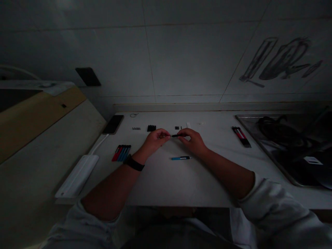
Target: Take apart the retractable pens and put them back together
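Over the middle of the white counter, my right hand (193,140) pinches a short black pen part (176,135) that points left. My left hand (157,140) is closed, thumb against fingers, its tips close to the left end of that part. What lies in its pinch is too small and dark to make out. Below both hands lies a blue pen (180,158) with a black end. Red and blue pen barrels (121,153) rest in a row left of my left wrist. Beyond my left hand sit several black pen pieces (151,128) and a row of small springs (136,128).
Tiny black pieces (176,127) and a white strip (188,125) lie behind my hands. At left are a phone (114,124) and a white power strip (77,174). A bundle of red and black pens (241,136) lies right, beside a metal-rimmed basin (267,155) holding dark items.
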`<state>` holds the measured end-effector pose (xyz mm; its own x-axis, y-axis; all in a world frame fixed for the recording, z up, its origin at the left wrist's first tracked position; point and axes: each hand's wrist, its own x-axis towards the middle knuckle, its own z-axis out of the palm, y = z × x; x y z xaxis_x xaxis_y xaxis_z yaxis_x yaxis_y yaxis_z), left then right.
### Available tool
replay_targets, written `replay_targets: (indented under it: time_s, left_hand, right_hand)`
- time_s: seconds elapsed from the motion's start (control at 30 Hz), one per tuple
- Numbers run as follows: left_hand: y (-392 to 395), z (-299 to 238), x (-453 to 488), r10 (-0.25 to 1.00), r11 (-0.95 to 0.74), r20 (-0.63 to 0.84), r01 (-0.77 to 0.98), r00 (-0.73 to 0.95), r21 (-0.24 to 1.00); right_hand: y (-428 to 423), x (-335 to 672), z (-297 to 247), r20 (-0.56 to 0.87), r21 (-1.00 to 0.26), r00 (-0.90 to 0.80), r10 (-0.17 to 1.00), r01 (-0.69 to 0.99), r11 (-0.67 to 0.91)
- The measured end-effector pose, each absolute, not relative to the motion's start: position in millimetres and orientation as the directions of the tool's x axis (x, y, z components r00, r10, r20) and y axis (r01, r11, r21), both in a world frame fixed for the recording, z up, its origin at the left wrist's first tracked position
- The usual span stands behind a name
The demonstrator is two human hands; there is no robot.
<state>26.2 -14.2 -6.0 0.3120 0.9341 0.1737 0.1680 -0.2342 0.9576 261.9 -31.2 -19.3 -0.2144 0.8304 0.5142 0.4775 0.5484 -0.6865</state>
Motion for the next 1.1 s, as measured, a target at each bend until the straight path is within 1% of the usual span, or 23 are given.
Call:
replay_targets:
  time_s: [0.13,0.3,0.6,0.77,0.9,1.0,1.1]
  left_hand:
    - [-15.3,-6.4,26.8,0.937,-0.167,0.123,0.111,0.327,0.980]
    - [-16.1,-7.7,28.0,0.939,-0.139,0.099,0.100,0.328,0.985]
    - [-17.9,-5.8,29.5,0.946,-0.088,0.071,0.041,0.315,0.995]
    - [-17.1,-5.3,28.7,0.935,-0.137,0.103,0.078,0.339,0.987]
    - [-15.7,-6.4,27.9,0.936,-0.162,0.119,0.107,0.331,0.981]
    - [-15.0,-7.3,27.1,0.937,-0.165,0.125,0.099,0.325,0.981]
    - [-14.3,-8.5,26.2,0.935,-0.171,0.130,0.098,0.329,0.980]
  right_hand:
    - [-31.7,261.1,-19.2,0.521,-0.689,-0.212,0.827,0.468,0.554]
    - [-32.2,260.5,-19.3,0.536,-0.665,-0.220,0.815,0.485,0.568]
    - [-37.3,262.5,-13.1,0.582,-0.540,-0.301,0.756,0.552,0.636]
    - [-36.2,262.9,-13.3,0.547,-0.514,-0.315,0.776,0.605,0.608]
    - [-36.2,263.3,-13.7,0.497,-0.531,-0.328,0.803,0.617,0.580]
    - [-36.6,263.5,-15.7,0.506,-0.553,-0.321,0.800,0.591,0.587]
    - [-35.6,263.6,-17.8,0.528,-0.540,-0.322,0.786,0.586,0.603]
